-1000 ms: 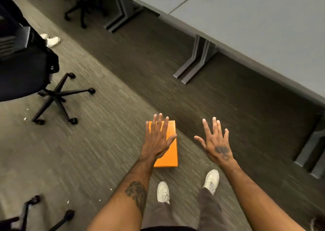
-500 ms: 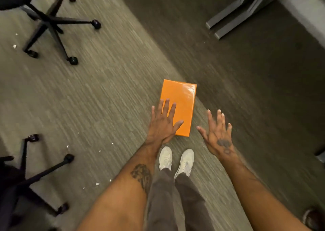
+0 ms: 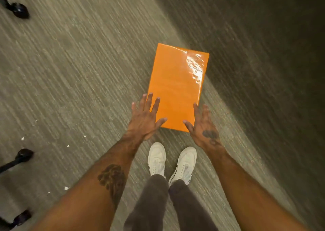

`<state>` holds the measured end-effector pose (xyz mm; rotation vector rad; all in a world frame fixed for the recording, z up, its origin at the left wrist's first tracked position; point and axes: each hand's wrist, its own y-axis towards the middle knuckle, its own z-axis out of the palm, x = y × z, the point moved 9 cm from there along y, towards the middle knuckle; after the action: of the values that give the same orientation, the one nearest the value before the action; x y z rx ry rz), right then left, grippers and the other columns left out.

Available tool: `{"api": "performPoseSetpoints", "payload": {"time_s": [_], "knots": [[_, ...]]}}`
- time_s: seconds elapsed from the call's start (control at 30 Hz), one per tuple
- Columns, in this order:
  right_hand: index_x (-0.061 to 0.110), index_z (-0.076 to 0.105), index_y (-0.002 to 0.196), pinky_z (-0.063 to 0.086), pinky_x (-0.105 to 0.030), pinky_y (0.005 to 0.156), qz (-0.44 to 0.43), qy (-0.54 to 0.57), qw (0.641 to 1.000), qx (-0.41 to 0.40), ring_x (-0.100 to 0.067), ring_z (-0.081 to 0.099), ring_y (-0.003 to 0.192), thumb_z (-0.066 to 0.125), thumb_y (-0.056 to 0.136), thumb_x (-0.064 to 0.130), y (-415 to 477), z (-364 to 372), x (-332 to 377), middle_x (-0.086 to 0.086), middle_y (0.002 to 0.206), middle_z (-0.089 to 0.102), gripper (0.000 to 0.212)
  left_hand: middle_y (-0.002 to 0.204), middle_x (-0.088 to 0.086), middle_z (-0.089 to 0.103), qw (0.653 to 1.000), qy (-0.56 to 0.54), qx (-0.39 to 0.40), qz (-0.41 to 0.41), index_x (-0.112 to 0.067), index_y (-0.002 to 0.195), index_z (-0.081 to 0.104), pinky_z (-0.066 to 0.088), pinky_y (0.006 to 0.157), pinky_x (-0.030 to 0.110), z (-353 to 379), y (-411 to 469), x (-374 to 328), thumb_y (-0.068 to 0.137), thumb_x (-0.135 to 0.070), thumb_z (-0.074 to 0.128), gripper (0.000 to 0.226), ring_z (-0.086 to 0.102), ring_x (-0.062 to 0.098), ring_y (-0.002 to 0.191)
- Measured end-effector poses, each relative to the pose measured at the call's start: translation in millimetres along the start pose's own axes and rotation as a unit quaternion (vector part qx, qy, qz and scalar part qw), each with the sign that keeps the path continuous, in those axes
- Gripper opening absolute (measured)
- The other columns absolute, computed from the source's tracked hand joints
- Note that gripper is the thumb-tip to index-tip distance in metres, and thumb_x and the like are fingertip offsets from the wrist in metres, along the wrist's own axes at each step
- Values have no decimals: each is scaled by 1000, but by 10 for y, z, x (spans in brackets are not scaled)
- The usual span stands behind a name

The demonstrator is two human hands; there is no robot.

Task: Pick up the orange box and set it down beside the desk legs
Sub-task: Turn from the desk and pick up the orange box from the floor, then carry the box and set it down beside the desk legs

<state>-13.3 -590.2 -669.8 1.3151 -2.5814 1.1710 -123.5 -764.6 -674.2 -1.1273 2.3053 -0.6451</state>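
The orange box [image 3: 175, 83] lies flat on the grey carpet just in front of my feet, glossy with a glare patch at its far right corner. My left hand [image 3: 146, 116] is spread at the box's near left edge, its fingers over the box's left side. My right hand [image 3: 204, 125] is spread at the near right corner, thumb pointing inward over the box. Both hands are open and hold nothing; whether they touch the box I cannot tell. No desk legs are in view.
My two white shoes [image 3: 171, 160] stand close behind the box. Black chair castors sit at the far left edge: one at the top [image 3: 19, 11], others lower down [image 3: 24, 155]. Darker carpet [image 3: 263, 55] runs along the right side.
The view has tilted down and come closer to the floor, so the desk legs left the frame. Both hands have dropped to the box's near end, the right one moving in to its corner.
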Motion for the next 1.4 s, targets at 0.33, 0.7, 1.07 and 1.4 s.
{"api": "performPoseSetpoints", "payload": {"time_s": [0.33,0.7,1.07,1.4], "knots": [[28,0,157,34,-55,114,10,-1,999,-30,-37,10,151,39,94,62,1032,937,-528,-14,166,-5,81,168,13,-6,964,-215,-23,-154,-16,159,-4,16,121,60,1174,862,685,90,-65,49,100,-3,37,154],[26,-6,156,39,-43,106,153,318,934,-54,-32,41,138,60,85,61,1120,1194,-856,-9,160,29,102,160,7,32,868,-450,-57,-200,-28,158,0,39,111,57,1464,1097,843,72,-67,71,118,43,35,139],[14,27,152,46,-45,104,200,443,873,-25,-30,56,123,64,94,29,895,518,-519,-10,142,54,70,148,12,48,873,-442,-57,-196,-18,155,21,44,103,54,654,1007,764,85,-45,71,90,52,37,128],[13,31,149,47,-44,103,216,469,854,-60,-30,56,121,60,96,31,671,-558,-32,-9,141,55,63,137,6,56,908,-400,-45,-113,-25,150,31,46,92,43,-874,1150,504,83,-54,67,82,57,25,110]]}}
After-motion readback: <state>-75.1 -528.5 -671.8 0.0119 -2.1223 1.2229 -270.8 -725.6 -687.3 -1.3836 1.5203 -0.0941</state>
